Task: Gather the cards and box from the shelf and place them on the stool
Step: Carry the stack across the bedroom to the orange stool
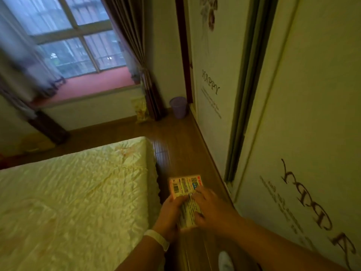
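Observation:
Both my hands hold a small stack in front of me, above the wooden floor. The card box [185,185] is pale orange with a barcode and a QR code on its upper face. Under and behind it lies a pack of cards [189,213] with printed text. My left hand [169,213] grips the stack from the left side and wears a white wristband. My right hand [210,207] lies over the right side with its fingers on top. No shelf or stool is in view.
A bed with a yellow quilted cover [74,188] fills the left. White sliding wardrobe doors [304,133] with lettering stand on the right. A narrow strip of wooden floor [175,145] runs between them toward a purple bin [178,107] and a window with curtains.

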A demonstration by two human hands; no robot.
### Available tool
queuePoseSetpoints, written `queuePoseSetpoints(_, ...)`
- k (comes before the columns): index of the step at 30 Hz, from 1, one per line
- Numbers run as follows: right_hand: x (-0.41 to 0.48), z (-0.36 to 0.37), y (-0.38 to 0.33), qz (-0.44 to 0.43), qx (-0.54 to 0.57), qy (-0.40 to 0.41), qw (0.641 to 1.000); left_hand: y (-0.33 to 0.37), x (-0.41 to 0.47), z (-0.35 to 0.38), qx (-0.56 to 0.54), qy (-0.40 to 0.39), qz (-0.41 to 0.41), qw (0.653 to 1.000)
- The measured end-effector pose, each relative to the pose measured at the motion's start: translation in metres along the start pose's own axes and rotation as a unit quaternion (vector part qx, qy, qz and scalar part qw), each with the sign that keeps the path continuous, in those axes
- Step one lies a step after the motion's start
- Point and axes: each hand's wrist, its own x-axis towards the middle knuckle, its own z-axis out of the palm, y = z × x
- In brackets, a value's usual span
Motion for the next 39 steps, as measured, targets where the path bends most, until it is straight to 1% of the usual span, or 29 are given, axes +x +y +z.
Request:
queuePoseSetpoints(5,0.068,-0.041,0.026,-0.047,-0.005,-0.03,0.998,0.045,0.042,0.02,-0.033,0.029,0.044,0.998)
queuePoseSetpoints(8,0.101,-0.054,0.035,-0.084,-0.02,-0.043,0.995,0.062,0.063,0.025,-0.057,0.062,0.051,0.995)
queuePoseSetpoints(17,0.193,-0.076,0.055,-0.106,-0.024,-0.077,0.991,0.117,0.134,0.015,-0.082,0.097,0.054,0.99)
queuePoseSetpoints(24,0.3,-0.074,0.07,-0.089,-0.033,-0.092,0.991,0.164,0.231,-0.017,-0.098,0.073,0.032,0.992)
queuePoseSetpoints(31,0.433,-0.1,0.07,-0.071,-0.067,-0.101,0.99,0.247,0.346,-0.059,-0.082,0.04,0.024,0.995)
queuePoseSetpoints(34,0.482,-0.113,0.062,-0.073,-0.065,-0.089,0.991,0.282,0.377,-0.076,-0.077,0.022,0.03,0.996)
queuePoseSetpoints(39,0.541,-0.128,0.05,-0.08,-0.049,-0.084,0.992,0.329,0.414,-0.096,-0.083,0.03,0.044,0.995)
